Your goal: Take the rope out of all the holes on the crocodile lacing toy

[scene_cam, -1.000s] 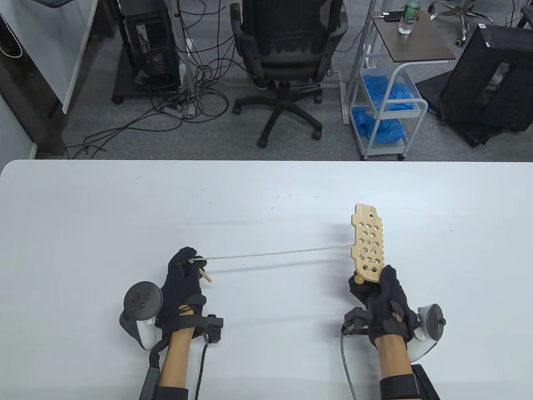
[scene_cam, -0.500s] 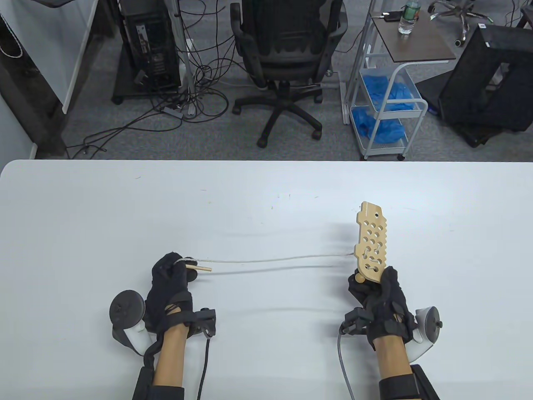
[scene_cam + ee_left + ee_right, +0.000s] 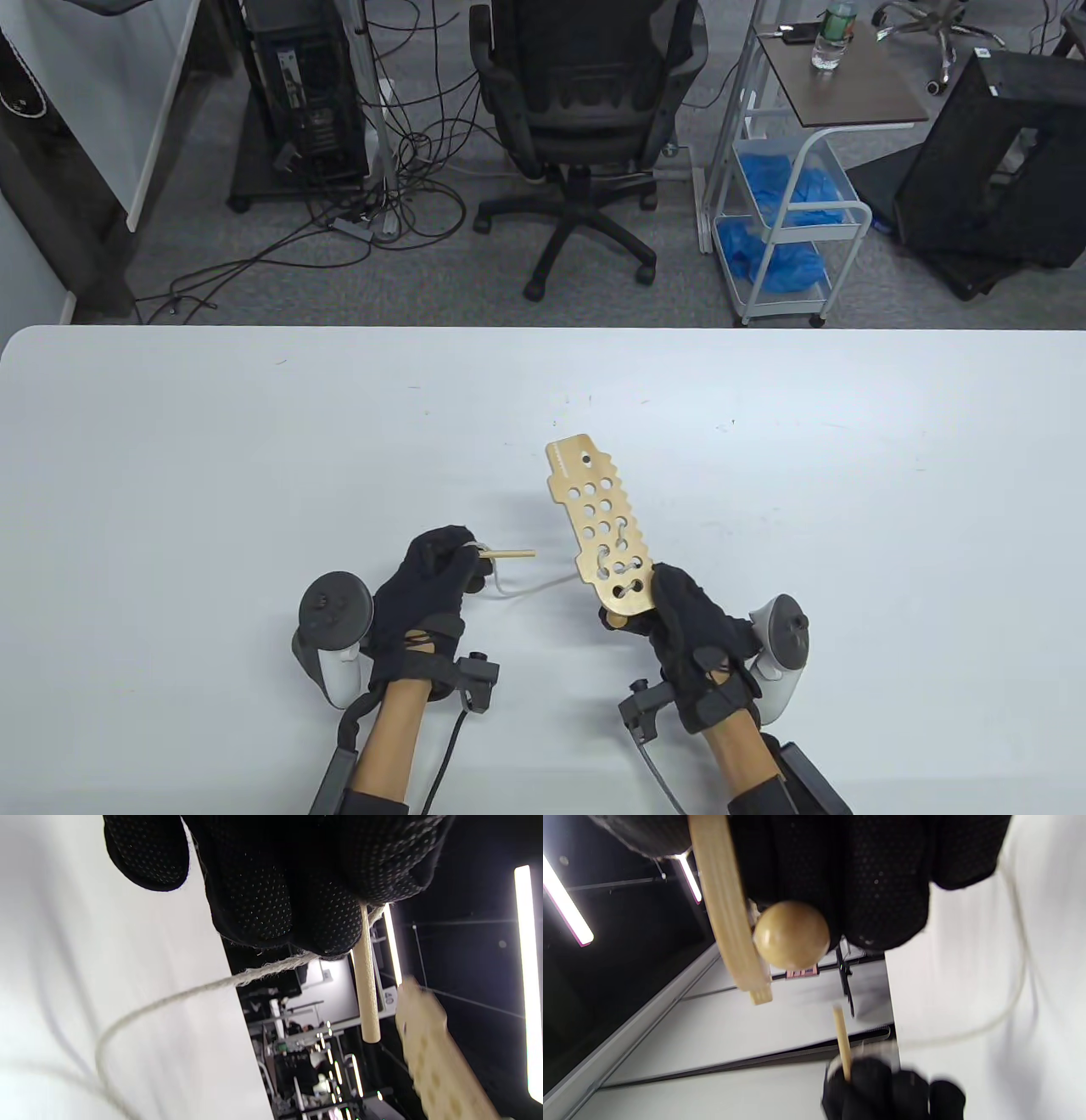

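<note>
Crocodile lacing toy (image 3: 601,522) points away, tilted slightly left.

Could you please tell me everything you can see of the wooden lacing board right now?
The board is a flat, pale wooden plank with notched edges and many round holes, plus one small hole near its far end. The right hand grips its near end, holding it tilted above the table. Pale rope is still laced through the holes nearest the hand. A wooden ball sits against its underside by the fingers.
</note>
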